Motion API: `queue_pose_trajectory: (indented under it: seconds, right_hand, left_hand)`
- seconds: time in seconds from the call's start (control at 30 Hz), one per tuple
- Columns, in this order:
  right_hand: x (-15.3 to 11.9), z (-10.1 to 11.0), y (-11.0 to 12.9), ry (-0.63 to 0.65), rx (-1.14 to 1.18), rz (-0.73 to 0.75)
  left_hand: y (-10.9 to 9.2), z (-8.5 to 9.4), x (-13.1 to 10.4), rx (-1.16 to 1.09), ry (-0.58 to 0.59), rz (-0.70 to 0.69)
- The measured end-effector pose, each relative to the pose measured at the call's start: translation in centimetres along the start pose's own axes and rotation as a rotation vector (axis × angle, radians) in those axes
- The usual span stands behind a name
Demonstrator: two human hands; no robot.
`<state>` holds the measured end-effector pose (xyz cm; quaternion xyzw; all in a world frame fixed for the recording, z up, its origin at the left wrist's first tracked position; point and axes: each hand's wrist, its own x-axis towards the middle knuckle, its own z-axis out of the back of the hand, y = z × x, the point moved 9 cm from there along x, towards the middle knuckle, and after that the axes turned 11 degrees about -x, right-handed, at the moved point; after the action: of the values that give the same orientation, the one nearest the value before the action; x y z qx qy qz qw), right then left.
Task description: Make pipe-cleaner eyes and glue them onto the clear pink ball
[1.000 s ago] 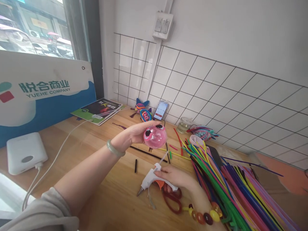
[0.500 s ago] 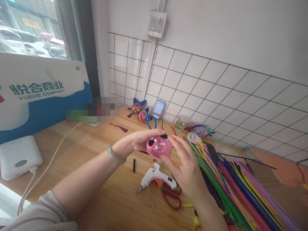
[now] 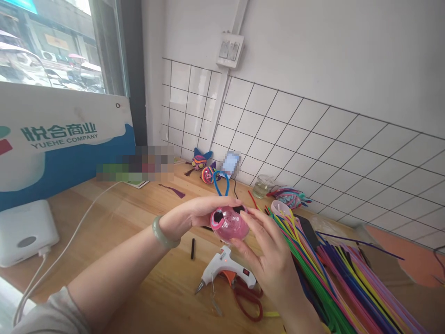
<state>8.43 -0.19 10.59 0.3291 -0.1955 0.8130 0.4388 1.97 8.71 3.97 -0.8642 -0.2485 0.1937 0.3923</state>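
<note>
A clear pink ball (image 3: 231, 226) with black round patches and pink and pale-blue trim is held above the table. My left hand (image 3: 205, 208), with a pale green bangle at its wrist, grips it from the left and behind. On the ball's right side, the thumb and fingers of my right hand (image 3: 269, 241) press against it. A blue pipe-cleaner loop (image 3: 221, 183) rises behind my left hand. Just below the ball, a white glue gun (image 3: 225, 266) rests on its stand, beside red-handled scissors (image 3: 248, 301).
Bundles of coloured pipe cleaners (image 3: 333, 278) cover the right side. A glass jar (image 3: 263, 186), a phone (image 3: 230, 163) and yarn-like figures (image 3: 200, 160) stand along the gridded wall. A white power bank (image 3: 28, 232) with a cable sits left.
The view has tilted up slightly, so the scene sits lower. Both hands still hold the ball, and the right fingers have shifted slightly on it.
</note>
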Motion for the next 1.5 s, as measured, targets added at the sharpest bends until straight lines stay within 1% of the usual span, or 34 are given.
queue_pose_trajectory:
  seconds: [0.1, 0.3, 0.43, 0.57, 0.73, 0.93, 1.07, 1.3, 1.5]
  right_hand:
    - [0.0, 0.1, 0.3, -0.004, -0.021, 0.016]
    - [0.1, 0.0, 0.8, -0.016, -0.044, 0.047]
    - [0.0, 0.0, 1.2, -0.040, -0.074, 0.069]
    - [0.0, 0.0, 1.5, -0.073, -0.096, 0.090]
    - [-0.1, -0.3, 1.9, -0.115, -0.121, 0.114]
    - [-0.5, -0.8, 1.9, -0.163, -0.126, 0.140]
    - [-1.0, -1.1, 1.8, -0.207, -0.123, 0.160]
    - [-1.6, -0.9, 1.9, -0.303, -0.104, 0.183]
    - [-1.6, -0.6, 2.3, -0.325, -0.117, 0.183]
  left_hand:
    - [-0.4, -0.2, -0.2, 0.031, 0.002, -0.020]
    - [-1.1, -0.8, -0.8, 0.066, 0.049, -0.051]
    - [-1.7, -0.9, -1.2, 0.082, 0.045, -0.088]
    - [-2.1, -0.9, -1.4, 0.106, 0.016, -0.108]
    - [-2.8, -1.3, -1.8, 0.182, 0.036, -0.145]
    - [-3.1, -0.9, -1.9, 0.246, 0.018, -0.174]
    - [-3.0, -0.8, -1.9, 0.270, 0.027, -0.181]
    - [-3.0, -1.9, -2.4, 0.350, 0.119, -0.182]
    - [-3.1, -2.2, -2.8, 0.363, 0.114, -0.175]
